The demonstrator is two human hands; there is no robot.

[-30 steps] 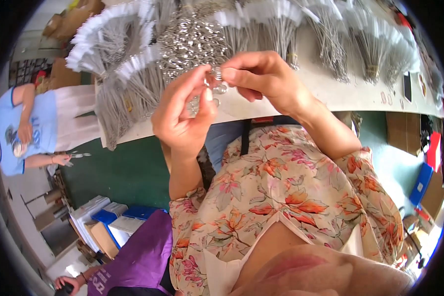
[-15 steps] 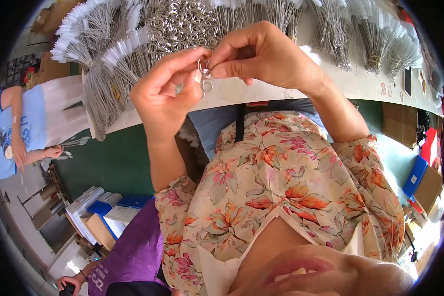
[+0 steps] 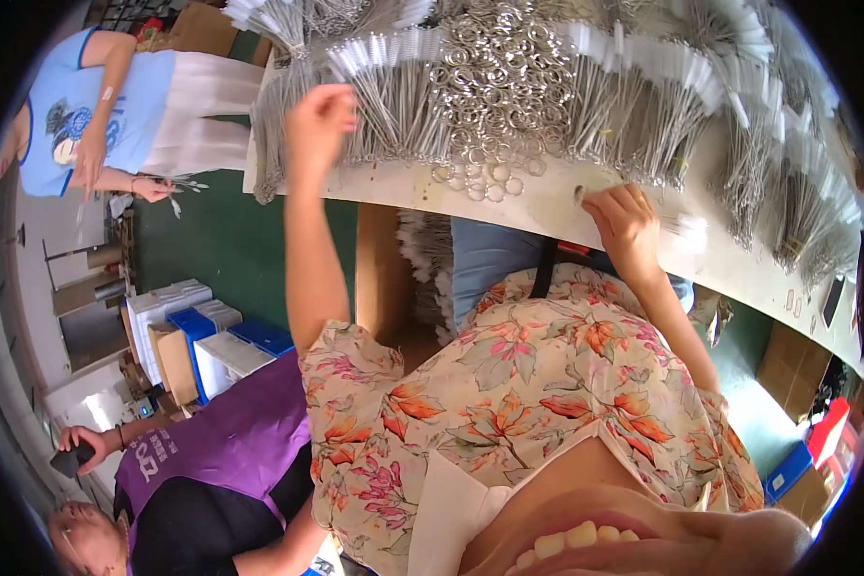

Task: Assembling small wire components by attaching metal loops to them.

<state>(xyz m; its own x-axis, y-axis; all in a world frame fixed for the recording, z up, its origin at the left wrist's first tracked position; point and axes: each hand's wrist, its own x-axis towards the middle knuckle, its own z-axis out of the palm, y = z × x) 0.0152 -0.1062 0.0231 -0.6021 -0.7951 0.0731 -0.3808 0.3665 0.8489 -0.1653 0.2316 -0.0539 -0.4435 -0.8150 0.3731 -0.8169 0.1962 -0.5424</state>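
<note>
Change: my hands, joined on a ring before, have parted.
Left hand (image 3: 319, 113): raised over wire brushes (image 3: 384, 96), grip blurred, cannot tell.
Right hand (image 3: 626, 223): curled on table (image 3: 547, 206), pinching something small.

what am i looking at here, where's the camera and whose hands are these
The camera sits on a person's head and looks down, so you see their own flowered blouse and both forearms. The wide lens bends straight edges, which is why the pale table looks curved.

The left hand is raised over bundles of thin metal rods with white tips; it is blurred, so I cannot tell whether it holds anything. The right hand rests on the table near its front edge, fingers curled, apparently pinching something small that I cannot make out.

A heap of small metal rings lies between the bundles. More bundles run along the right.

Other people are nearby: one in a light blue shirt at upper left, one in purple at lower left.
</note>
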